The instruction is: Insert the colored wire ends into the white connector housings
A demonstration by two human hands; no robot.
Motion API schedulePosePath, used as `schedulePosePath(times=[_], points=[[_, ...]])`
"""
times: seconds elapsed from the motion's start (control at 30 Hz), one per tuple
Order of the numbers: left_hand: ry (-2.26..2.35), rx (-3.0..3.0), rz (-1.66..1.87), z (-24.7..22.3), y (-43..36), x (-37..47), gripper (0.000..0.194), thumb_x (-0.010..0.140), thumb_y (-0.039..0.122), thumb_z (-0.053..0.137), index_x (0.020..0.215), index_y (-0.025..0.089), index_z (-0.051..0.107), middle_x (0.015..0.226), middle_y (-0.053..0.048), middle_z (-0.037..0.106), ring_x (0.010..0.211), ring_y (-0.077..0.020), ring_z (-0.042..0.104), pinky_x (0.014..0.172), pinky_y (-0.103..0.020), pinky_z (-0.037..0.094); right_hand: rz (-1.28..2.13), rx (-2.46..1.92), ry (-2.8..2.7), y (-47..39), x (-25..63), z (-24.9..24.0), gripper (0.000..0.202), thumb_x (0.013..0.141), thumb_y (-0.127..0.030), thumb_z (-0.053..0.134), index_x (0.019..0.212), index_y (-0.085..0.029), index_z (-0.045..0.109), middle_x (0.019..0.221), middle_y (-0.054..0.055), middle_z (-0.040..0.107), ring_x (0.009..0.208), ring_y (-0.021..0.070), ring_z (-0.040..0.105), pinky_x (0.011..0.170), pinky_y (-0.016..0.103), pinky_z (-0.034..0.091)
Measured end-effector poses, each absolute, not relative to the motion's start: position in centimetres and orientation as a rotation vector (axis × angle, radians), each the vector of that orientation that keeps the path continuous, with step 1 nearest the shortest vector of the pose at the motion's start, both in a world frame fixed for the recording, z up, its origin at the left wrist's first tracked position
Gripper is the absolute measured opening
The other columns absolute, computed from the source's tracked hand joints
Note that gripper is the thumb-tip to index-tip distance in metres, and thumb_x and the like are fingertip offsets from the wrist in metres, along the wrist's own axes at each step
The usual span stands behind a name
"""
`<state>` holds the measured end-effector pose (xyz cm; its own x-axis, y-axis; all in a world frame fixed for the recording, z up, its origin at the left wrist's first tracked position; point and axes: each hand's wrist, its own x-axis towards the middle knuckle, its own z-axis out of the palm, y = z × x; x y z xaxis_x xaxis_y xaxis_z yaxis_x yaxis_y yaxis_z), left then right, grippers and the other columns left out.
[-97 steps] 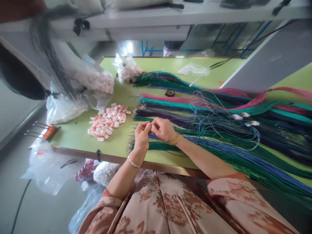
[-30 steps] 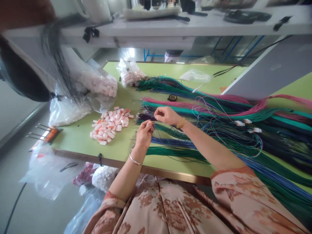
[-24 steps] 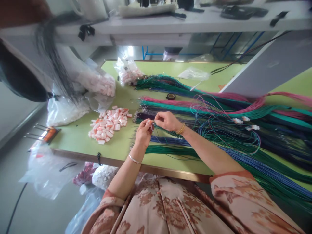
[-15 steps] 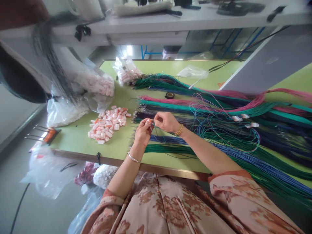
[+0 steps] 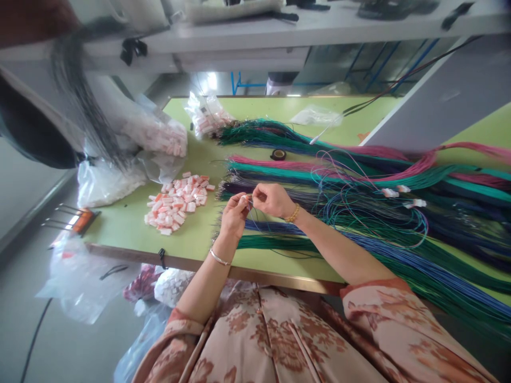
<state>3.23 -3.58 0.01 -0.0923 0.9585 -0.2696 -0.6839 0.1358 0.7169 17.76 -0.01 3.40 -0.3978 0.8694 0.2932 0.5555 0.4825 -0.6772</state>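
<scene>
My left hand pinches a small white-and-orange connector housing, mostly covered by the fingers. Close against it on the right, my right hand is closed in a pinch on a thin wire at the connector; the wire's tip is hidden. Thin wires hang down from between the hands. Left of the hands lies a loose pile of white-and-orange connector housings. Bundles of green, blue, black and pink wires stretch rightward from beneath and behind my hands, their bare ends toward the left.
Bags of connectors stand behind the pile. A roll of black tape sits among the bundles. Wired connectors rest on the wires at right. An orange block with metal spikes is at the left table edge, and a shelf runs overhead.
Both hands stay almost in place, still together at the connector. Slight finger movement and a small shift of the camera are all that differ.
</scene>
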Motion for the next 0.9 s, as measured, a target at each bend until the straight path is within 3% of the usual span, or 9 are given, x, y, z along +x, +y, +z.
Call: schedulePosePath(times=[0.23, 0.5, 0.9], points=[[0.906, 0.414, 1.444, 0.0, -3.6, 3.4, 0.029, 0.058, 0.021, 0.085, 0.08, 0.015, 0.068, 0.073, 0.0, 0.068, 0.066, -0.007, 0.059, 0.071, -0.022, 0.046, 0.454, -1.093, -2.189, -0.1, 17.6, 2.8, 0.005, 0.075, -0.02, 0.055, 0.072, -0.017, 0.059, 0.07, 0.004, 0.066, 0.06, 0.0119, 0.055, 0.06, 0.022, 0.039], [1.025, 0.416, 1.474, -0.3, -3.9, 4.1, 0.027, 0.059, 0.023, 0.084, 0.078, 0.015, 0.067, 0.067, 0.002, 0.063, 0.057, -0.0055, 0.053, 0.063, -0.023, 0.043, 0.596, -1.006, -2.164, 0.0, 17.6, 1.5, 0.01, 0.081, -0.021, 0.052, 0.077, -0.017, 0.06, 0.071, 0.004, 0.065, 0.06, 0.012, 0.053, 0.061, 0.023, 0.039], [1.087, 0.465, 1.482, -0.1, -3.9, 4.2, 0.033, 0.055, 0.027, 0.086, 0.078, 0.016, 0.065, 0.068, 0.002, 0.063, 0.059, -0.0061, 0.055, 0.064, -0.023, 0.043, 0.629, -1.034, -2.119, 0.0, 17.3, 1.1, 0.009, 0.078, -0.02, 0.051, 0.07, -0.018, 0.053, 0.064, 0.002, 0.061, 0.053, 0.0106, 0.045, 0.057, 0.023, 0.035]])
